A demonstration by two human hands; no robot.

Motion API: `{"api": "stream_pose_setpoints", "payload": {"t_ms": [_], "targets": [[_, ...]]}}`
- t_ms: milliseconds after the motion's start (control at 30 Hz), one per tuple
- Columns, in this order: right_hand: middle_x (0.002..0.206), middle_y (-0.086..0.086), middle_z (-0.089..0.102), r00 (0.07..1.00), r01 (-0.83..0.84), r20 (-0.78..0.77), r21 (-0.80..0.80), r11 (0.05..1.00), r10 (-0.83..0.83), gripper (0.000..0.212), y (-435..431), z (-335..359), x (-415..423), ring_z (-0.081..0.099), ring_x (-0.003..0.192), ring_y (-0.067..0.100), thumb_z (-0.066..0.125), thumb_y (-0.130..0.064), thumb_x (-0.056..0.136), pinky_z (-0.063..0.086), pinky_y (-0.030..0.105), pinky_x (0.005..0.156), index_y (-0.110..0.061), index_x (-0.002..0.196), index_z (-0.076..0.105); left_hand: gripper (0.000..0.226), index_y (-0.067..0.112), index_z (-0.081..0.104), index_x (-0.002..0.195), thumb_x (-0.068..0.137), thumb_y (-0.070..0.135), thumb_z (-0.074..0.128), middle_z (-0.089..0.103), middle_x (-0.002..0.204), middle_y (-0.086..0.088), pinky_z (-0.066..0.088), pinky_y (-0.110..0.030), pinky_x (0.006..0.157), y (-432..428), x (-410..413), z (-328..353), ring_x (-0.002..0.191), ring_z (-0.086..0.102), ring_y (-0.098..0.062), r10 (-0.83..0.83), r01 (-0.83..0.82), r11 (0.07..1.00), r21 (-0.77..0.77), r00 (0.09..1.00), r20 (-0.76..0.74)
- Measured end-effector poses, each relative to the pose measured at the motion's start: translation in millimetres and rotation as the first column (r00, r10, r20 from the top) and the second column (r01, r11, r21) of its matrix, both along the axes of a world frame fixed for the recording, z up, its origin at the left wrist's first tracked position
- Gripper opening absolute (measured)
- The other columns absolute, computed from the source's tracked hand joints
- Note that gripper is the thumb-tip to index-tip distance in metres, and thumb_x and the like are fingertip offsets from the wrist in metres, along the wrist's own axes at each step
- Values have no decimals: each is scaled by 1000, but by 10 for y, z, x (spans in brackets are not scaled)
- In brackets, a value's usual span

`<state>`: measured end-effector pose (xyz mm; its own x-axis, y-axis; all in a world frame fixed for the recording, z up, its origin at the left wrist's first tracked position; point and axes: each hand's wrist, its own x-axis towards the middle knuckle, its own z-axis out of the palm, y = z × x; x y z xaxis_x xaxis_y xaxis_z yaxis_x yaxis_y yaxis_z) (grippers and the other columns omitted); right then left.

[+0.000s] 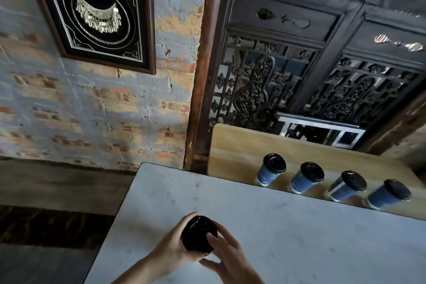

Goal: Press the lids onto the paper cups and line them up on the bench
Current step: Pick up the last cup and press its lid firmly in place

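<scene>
Gripping a black round plastic lid (198,233) at lower centre, the left hand (171,245) wraps its side; the right hand (227,253) lays loosely curled fingers on top. Four lidded blue paper cups (271,172) line the wooden bench (232,145) at right.

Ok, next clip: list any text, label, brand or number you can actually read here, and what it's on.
None can be read.
Third blue cup on the wooden bench: a pale band, maybe a label, too blurred to read.
Black lid held between the left hand and right hand: no legible marking.
Framed silver ornament on the brick wall: decorative lines only.
</scene>
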<state>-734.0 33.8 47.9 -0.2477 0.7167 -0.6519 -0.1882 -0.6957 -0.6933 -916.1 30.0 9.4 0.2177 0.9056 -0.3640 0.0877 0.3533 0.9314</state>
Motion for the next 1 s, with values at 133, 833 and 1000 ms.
{"api": "stream_pose_setpoints", "payload": {"t_ms": [133,833,1000], "targets": [[118,3,76,997,62,-48,-48,997,-64,39,-41,-17,-43,63,122,31,73,-14,89,59,49,85,-31,123,69,91,40,46,138,66,7,90,64,131,17,49,-27,106,-17,44,-16,127,58,-5,-13,13,1000,5,997,72],[122,5,68,989,41,140,104,994,-55,23,-9,72,-202,65,116,22,68,-13,95,63,43,80,-17,118,72,37,32,74,111,107,37,37,69,121,1,62,-54,77,-50,68,265,112,64,-21,411,-340,883,-324,894,181],[116,3,70,978,5,205,100,995,-26,18,24,11,-210,74,98,21,64,-24,97,64,48,70,-21,115,68,25,23,69,114,102,35,51,72,107,13,60,-58,81,-21,52,245,116,61,-16,340,-329,935,-134,938,69]]}}
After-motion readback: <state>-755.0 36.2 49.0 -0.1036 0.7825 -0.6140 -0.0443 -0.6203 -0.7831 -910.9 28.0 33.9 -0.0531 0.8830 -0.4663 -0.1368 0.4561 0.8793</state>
